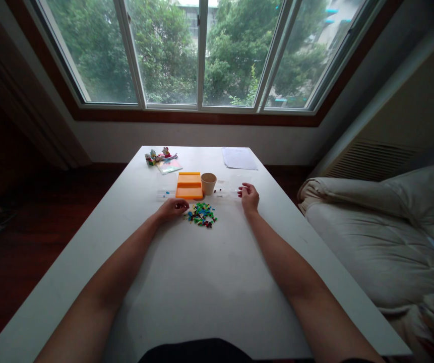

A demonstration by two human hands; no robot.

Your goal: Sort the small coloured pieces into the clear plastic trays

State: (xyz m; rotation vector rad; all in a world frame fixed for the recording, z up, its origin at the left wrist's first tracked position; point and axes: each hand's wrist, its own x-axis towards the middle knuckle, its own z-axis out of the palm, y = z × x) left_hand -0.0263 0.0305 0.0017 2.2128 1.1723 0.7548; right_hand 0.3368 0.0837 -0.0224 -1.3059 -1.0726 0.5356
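A small heap of tiny colourful pieces, mostly green, blue, yellow and dark red, lies on the white table. At the heap's left edge is my left hand, its fingers curled together; anything pinched in them is too small to make out. Further right, my right hand rests by a clear plastic tray, fingers loosely bent and a little apart, with nothing visible in them. A few small dark pieces lie in that tray. Behind the heap are an orange tray with a raised divider and a paper cup.
Another clear tray with a few blue bits sits left of the orange one. Small figurines and a shiny card lie at the far left, white papers at the far right. A beige sofa flanks the white table.
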